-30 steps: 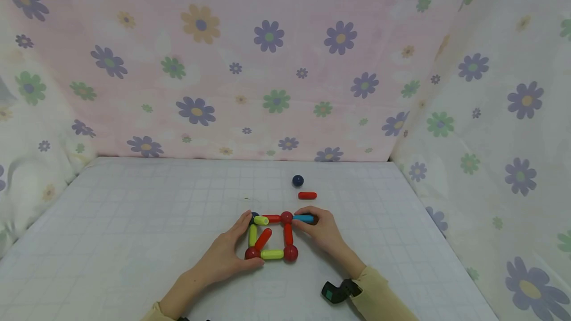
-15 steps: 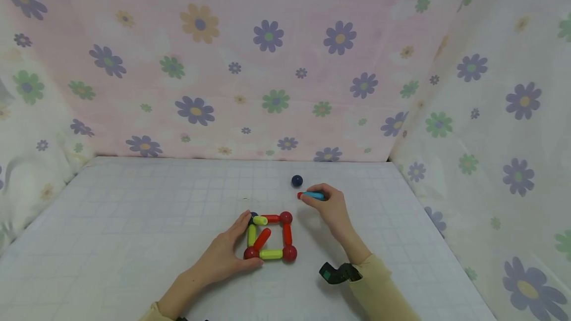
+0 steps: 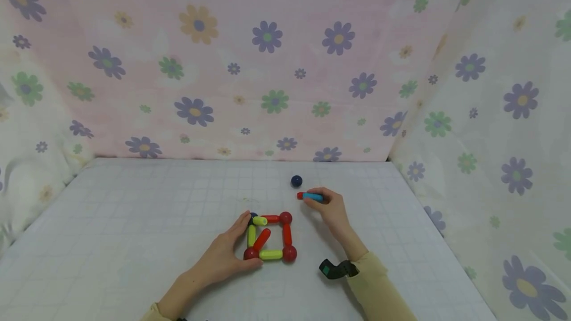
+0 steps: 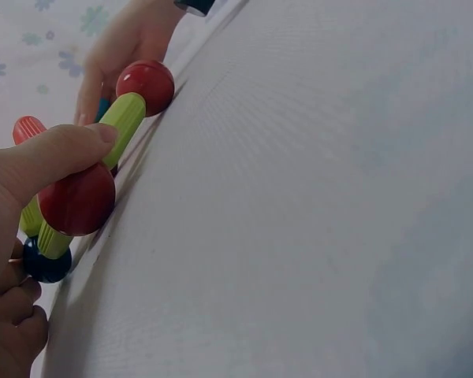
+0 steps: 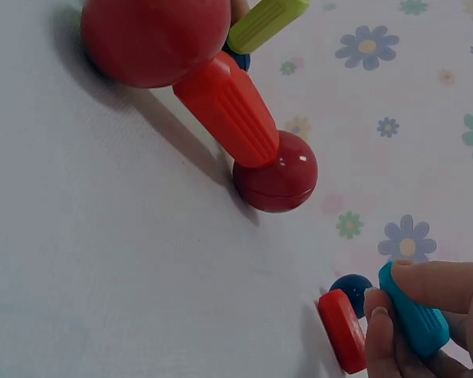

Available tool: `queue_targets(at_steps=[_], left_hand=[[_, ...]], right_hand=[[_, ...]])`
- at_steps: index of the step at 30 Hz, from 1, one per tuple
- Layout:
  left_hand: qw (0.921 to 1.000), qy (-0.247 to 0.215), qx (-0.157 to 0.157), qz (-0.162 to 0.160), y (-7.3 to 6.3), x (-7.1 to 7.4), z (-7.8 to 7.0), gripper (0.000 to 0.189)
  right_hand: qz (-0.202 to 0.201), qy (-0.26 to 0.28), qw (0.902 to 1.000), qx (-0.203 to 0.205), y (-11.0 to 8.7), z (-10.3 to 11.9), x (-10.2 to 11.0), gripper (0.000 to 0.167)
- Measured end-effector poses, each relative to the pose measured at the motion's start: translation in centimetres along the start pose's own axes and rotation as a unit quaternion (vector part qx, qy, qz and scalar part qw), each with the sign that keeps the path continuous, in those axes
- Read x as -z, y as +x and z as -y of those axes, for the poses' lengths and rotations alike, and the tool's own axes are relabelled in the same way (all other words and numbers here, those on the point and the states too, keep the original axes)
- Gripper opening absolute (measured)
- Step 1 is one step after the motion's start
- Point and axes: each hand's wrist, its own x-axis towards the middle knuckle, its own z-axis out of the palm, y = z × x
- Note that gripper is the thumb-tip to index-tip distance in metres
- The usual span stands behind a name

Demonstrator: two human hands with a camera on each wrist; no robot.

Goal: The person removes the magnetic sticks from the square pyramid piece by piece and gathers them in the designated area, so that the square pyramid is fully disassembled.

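Note:
A square of magnetic building rods and balls lies on the table, with a yellow-green rod (image 3: 271,254) along its near side and two red rods at the far and right sides. A red rod (image 3: 263,239) and a short yellow-green rod (image 3: 260,221) stick up from the left corners. My left hand (image 3: 221,256) grips that left side, thumb by the near red ball (image 4: 79,201), fingers by the dark blue corner ball (image 4: 47,261). Between thumb and fingers, my right hand (image 3: 332,212) pinches a blue rod (image 5: 416,316), beside a loose red rod (image 5: 343,332).
A loose dark blue ball (image 3: 296,181) sits just beyond the loose red rod. The white table (image 3: 134,222) is backed by a flowered cloth (image 3: 241,63), which also hangs at both sides.
My right hand has taken the blue rod away from the far right red ball, back and to the right, to the loose red rod. The left hand keeps its hold.

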Motion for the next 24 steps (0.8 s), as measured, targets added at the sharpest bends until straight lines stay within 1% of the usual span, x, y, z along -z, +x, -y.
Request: queue_targets(at_steps=[2, 4, 7, 14, 18, 24], left_hand=[[1.0, -0.001, 0.0, 0.0, 0.0, 0.0, 0.0, 0.108], [1.0, 0.0, 0.001, 0.001, 0.0, -0.1, 0.1, 0.108], [1.0, 0.002, 0.002, 0.001, 0.1, -0.1, 0.1, 0.108], [1.0, 0.003, 0.004, -0.001, 0.0, -0.1, 0.1, 0.109], [1.0, 0.002, 0.007, 0.0, 0.0, -0.1, 0.1, 0.109], [1.0, 0.0, 0.005, 0.002, 0.0, -0.1, 0.1, 0.108]], right_hand=[[0.001, 0.003, 1.0, 0.003, 0.1, -0.4, 0.1, 0.032], [-0.002, 0.003, 1.0, 0.003, 0.8, -1.6, 0.3, 0.032], [-0.016, -0.008, 0.9998, 0.006, 1.4, -2.7, 0.4, 0.034], [-0.058, -0.053, 0.9969, 0.003, 1.5, -3.0, 0.5, 0.032], [-0.062, -0.071, 0.9955, -0.002, 1.5, -3.3, 0.4, 0.03], [-0.06, -0.101, 0.993, -0.006, 1.4, -3.8, 0.4, 0.03]])
